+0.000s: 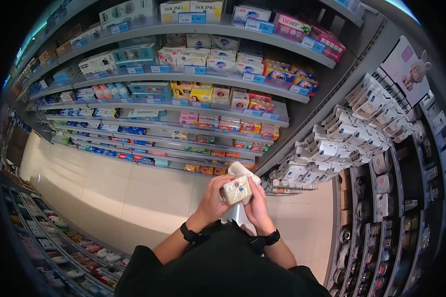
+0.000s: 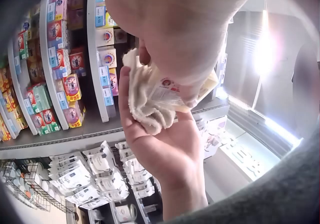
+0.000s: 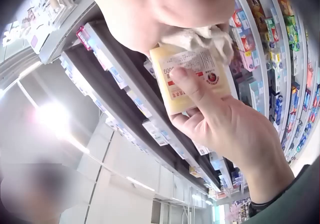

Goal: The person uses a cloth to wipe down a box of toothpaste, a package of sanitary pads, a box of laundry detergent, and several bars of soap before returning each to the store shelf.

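Note:
Both hands hold a pale yellow wrapped bar (image 1: 237,190) with a whitish cloth (image 1: 242,171) bunched against it, low centre in the head view. The left hand (image 1: 213,199) grips the bar from its left side; in the right wrist view the left thumb lies across the printed label of the bar (image 3: 187,81). On the other side is the right hand (image 1: 257,205). In the left wrist view the cloth (image 2: 145,106) lies in the right hand (image 2: 167,146), between its fingers and thumb. Part of the bar is hidden by the fingers and cloth.
Shelves (image 1: 223,74) of boxed soaps and toothpaste stand ahead. White hanging packs (image 1: 332,143) fill a rack at the right, beside more shelving (image 1: 349,222). Another stocked shelf (image 1: 49,242) is at lower left. Pale tiled floor (image 1: 99,188) lies between them.

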A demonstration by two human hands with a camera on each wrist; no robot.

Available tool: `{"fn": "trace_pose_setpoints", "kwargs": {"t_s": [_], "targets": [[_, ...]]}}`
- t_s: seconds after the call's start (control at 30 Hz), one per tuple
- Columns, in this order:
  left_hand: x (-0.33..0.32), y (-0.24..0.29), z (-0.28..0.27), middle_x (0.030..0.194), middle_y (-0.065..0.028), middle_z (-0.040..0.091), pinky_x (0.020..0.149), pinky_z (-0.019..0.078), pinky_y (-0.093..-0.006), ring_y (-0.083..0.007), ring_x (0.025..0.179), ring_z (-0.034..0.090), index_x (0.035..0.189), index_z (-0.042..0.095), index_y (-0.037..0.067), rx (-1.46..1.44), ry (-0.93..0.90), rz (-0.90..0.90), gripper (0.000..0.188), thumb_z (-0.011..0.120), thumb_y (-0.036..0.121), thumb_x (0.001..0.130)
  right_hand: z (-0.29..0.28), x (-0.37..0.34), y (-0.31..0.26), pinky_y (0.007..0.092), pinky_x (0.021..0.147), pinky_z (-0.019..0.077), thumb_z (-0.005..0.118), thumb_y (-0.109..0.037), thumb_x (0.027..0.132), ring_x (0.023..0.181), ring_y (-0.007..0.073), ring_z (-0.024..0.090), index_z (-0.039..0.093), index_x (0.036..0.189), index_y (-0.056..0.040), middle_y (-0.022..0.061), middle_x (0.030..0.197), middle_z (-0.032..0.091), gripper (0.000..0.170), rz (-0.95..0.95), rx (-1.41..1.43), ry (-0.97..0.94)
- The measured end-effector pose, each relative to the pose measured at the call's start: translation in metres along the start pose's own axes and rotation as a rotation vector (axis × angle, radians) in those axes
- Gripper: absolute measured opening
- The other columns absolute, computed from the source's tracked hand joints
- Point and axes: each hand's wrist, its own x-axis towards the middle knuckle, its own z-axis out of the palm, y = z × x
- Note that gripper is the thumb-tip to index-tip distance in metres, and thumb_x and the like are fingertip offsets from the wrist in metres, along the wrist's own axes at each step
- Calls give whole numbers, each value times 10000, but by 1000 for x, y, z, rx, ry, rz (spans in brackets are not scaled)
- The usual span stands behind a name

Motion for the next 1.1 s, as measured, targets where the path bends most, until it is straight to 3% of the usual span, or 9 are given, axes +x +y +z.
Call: {"fn": "trace_pose_setpoints", "kwargs": {"t_s": [0.17, 0.23, 0.3, 0.5, 0.63, 0.7, 0.83, 0.93, 1.1], "targets": [[-22, 37, 45, 1363, -184, 595, 1067, 477, -468, -398, 1257, 585, 1406, 498, 43, -173, 11, -380, 740, 897, 151, 792, -36, -55, -25, 356, 1043, 513, 650, -160, 1043, 1247, 201, 650, 641, 1395, 2, 131, 1309, 712, 388, -208, -561, 124], [-33, 55, 55, 1340, -191, 604, 1041, 491, -468, -394, 1231, 603, 1394, 520, 35, -104, -61, -465, 702, 890, 184, 816, -46, -73, -35, 448, 1137, 452, 655, -69, 965, 1372, 311, 587, 644, 1409, -31, 168, 1373, 688, 446, -755, -1115, -112], [-54, 62, 68, 1299, -205, 620, 1023, 501, -462, -400, 1204, 615, 1373, 537, 25, -54, -65, -487, 713, 895, 190, 780, -60, -96, -41, 553, 1220, 326, 635, -13, 834, 1448, 411, 490, 678, 1378, -75, 136, 1468, 627, 549, -820, -1410, -266], [-84, 105, 74, 1166, -179, 695, 961, 540, -463, -395, 1123, 647, 1304, 614, 39, 171, -109, -458, 670, 869, 193, 703, -82, -143, -33, 519, 1193, 372, 824, -190, 873, 1442, 431, 490, 655, 1398, -64, 149, 1470, 621, 565, -831, -1427, -356], [-91, 132, 73, 1137, -157, 719, 931, 557, -456, -374, 1069, 674, 1340, 626, 78, 288, -174, -390, 698, 883, 260, 716, -98, -148, -11, 432, 1134, 453, 803, -194, 902, 1354, 361, 576, 550, 1481, -47, 197, 1478, 581, 649, -609, -1110, -189], [-82, 152, 62, 1149, -155, 716, 933, 557, -419, -354, 1048, 679, 1355, 628, 66, 267, -222, -441, 746, 924, 297, 711, -101, -148, -8, 428, 1117, 471, 794, -153, 900, 1279, 319, 630, 558, 1463, -36, 152, 1426, 627, 621, 4, -302, -105], [-90, 166, 45, 1357, -122, 619, 1019, 513, -394, -292, 1200, 609, 1463, 576, 95, -16, -407, -589, 875, 937, 427, 739, -141, -137, 21, 433, 1023, 524, 581, -391, 978, 1148, 276, 669, 599, 1375, -47, 121, 1288, 683, 527, 365, 178, -36], [-104, 175, 45, 1494, -139, 504, 1186, 371, -429, -347, 1391, 437, 1509, 517, 92, 117, -392, -518, 935, 942, 414, 741, -131, -143, 25, 445, 1037, 517, 515, -478, 983, 1162, 286, 664, 606, 1338, -45, 121, 1278, 680, 567, 441, 203, -107], [-143, 166, 47, 1491, -155, 493, 1160, 412, -429, -326, 1392, 467, 1526, 479, 67, 143, -136, -612, 945, 940, 366, 757, -122, -130, 61, 432, 1072, 506, 528, -357, 1036, 1220, 267, 650, 587, 1364, -37, 109, 1321, 669, 462, 413, 132, -203]]}}
